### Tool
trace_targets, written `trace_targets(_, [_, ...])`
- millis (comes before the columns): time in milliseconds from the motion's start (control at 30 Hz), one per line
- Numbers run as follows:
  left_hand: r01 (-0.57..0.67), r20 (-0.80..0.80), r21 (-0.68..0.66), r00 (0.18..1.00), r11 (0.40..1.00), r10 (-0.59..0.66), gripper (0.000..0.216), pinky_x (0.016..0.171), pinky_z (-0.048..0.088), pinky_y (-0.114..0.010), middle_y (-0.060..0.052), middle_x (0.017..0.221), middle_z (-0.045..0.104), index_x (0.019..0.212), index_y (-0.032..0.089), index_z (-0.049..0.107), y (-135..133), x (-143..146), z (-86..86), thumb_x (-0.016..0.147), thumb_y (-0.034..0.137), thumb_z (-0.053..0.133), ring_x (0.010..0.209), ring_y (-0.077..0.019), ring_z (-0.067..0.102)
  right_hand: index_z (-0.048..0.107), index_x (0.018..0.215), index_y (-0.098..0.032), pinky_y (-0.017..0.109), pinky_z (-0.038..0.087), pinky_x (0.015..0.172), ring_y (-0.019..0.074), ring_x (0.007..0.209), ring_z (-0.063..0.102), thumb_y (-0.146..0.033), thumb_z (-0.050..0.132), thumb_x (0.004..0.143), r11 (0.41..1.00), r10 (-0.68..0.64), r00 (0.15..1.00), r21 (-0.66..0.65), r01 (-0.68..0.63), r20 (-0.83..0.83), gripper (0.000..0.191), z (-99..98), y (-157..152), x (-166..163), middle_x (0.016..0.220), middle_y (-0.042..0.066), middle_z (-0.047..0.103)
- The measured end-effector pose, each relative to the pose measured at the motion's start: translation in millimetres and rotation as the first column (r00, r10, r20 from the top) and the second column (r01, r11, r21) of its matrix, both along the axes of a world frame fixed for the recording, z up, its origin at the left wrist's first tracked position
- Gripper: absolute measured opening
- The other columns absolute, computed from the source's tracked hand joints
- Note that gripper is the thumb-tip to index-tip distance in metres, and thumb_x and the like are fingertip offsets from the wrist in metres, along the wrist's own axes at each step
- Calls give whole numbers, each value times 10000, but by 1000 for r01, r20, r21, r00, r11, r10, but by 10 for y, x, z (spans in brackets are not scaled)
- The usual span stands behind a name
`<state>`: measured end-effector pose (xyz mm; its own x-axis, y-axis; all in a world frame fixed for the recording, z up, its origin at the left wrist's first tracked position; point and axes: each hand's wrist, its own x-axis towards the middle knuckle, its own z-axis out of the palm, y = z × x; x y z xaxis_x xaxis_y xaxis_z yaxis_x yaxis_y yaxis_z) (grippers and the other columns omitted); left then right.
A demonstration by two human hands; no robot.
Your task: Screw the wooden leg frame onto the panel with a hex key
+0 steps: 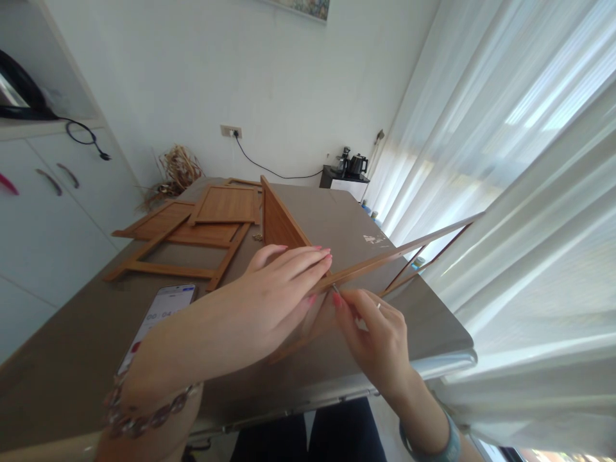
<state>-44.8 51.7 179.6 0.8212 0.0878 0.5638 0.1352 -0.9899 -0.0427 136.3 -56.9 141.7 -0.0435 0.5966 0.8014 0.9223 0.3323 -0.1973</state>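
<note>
My left hand (282,285) is wrapped over the corner where an upright wooden panel (283,215) meets the long rail of a wooden frame (414,245). Its fingers lie close together across the joint and hide part of it. Just to the right, my right hand (375,327) is closed in a pinch on a thin metal piece (335,290) against the rail's side. Whether that piece is a screw or a hex key's end, I cannot tell. The frame slants up to the right, over the table's edge.
Several loose wooden panels and a frame (168,269) lie at the left of the brown table (332,212). Small metal hardware (258,237) is beside them. A phone (158,317) showing a timer lies near my left forearm. White curtains (520,256) hang at the right.
</note>
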Motion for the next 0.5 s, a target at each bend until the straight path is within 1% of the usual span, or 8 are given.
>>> trace_targets(67, [5,0,5,1000,1000,-5,452,1135,279,-396,-80,1462,497,1462,145,357,-1,-6,1,1018,225,367,1375,-217,389,522,820,-187,206,361,548,70,547,424,-82,581,888,999,28,1000,46,-29,12,139,-8,-37,7,606,-45,461])
trace_targets(133, [17,-8,5,1000,1000,-17,448,1146,262,-386,-80,1467,492,1460,134,354,-4,-11,11,1021,221,361,1382,-206,379,523,830,-188,209,359,533,74,548,418,-60,576,876,994,81,996,79,-79,-24,146,14,-85,31,602,-47,454])
trace_targets(200, [-1,-45,-31,999,1000,0,452,1162,237,-374,-69,1487,471,1466,145,345,-11,-17,37,1028,255,359,1384,-192,376,535,856,-191,224,398,581,93,610,465,-54,547,878,990,95,992,113,-85,-88,139,66,-108,82,639,-29,517])
trace_targets(233, [-21,-79,-68,997,997,15,470,1166,232,-369,-57,1502,453,1474,163,338,-17,-21,58,1029,310,372,1386,-192,374,543,875,-194,243,428,637,109,671,499,-58,525,885,989,66,991,137,-50,-114,139,101,-100,118,685,-12,564])
trace_targets(333, [-108,-218,-228,974,968,57,599,1155,260,-376,-1,1551,386,1501,251,313,-44,-44,146,982,536,408,1405,-225,342,534,906,-202,367,453,869,174,950,567,-89,460,915,967,-92,989,226,116,-115,135,211,25,242,992,61,680])
trace_targets(400, [-130,-273,-320,961,939,40,654,1142,282,-389,20,1568,356,1508,291,302,-63,-61,215,953,627,378,1417,-247,322,514,931,-203,402,446,917,193,1047,592,-110,428,934,963,-93,990,243,116,-102,127,265,166,299,1183,90,663])
trace_targets(433, [-130,-282,-355,959,926,27,671,1142,282,-396,16,1572,349,1509,294,304,-68,-68,246,946,656,348,1421,-254,318,514,959,-208,386,462,888,181,1009,621,-114,410,945,968,-62,992,237,87,-111,141,280,239,309,1174,81,675])
trace_targets(500, [-102,-272,-410,962,906,-15,722,1157,258,-409,-9,1574,347,1510,283,312,-61,-77,296,929,709,266,1426,-262,315,521,987,-221,329,485,786,146,854,654,-125,390,961,972,-22,990,227,54,-141,165,283,370,294,1010,36,722])
